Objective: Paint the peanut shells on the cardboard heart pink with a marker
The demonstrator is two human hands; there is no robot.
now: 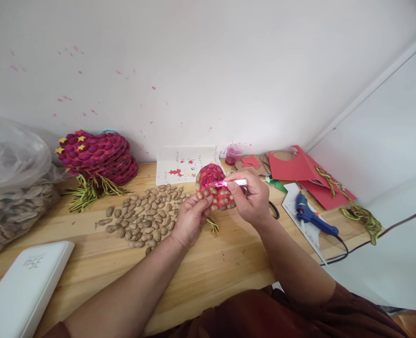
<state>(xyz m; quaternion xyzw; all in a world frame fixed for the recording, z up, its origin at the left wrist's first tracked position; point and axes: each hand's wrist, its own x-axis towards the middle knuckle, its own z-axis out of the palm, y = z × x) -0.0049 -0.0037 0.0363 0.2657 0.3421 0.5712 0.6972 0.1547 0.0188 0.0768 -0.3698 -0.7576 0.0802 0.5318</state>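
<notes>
My left hand [191, 218] pinches the lower edge of a red heart-shaped craft piece [213, 191] covered with peanut shells, some painted red and some bare. My right hand [252, 199] is closed round a white marker [233, 183] with a pink tip, and the tip touches the shells on the piece. A loose spread of bare peanut shells [144, 217] lies on the wooden table [211, 267] just left of my left hand.
A stack of finished red shell hearts [97, 157] with yellow stars and green fringe sits at the back left. A clear bag of shells [11, 197] and a white box [25, 286] are at the left. A blue glue gun [311, 216], red card [299, 169], a star sticker sheet [183, 169] and a pink cup [233, 154] lie to the right and back.
</notes>
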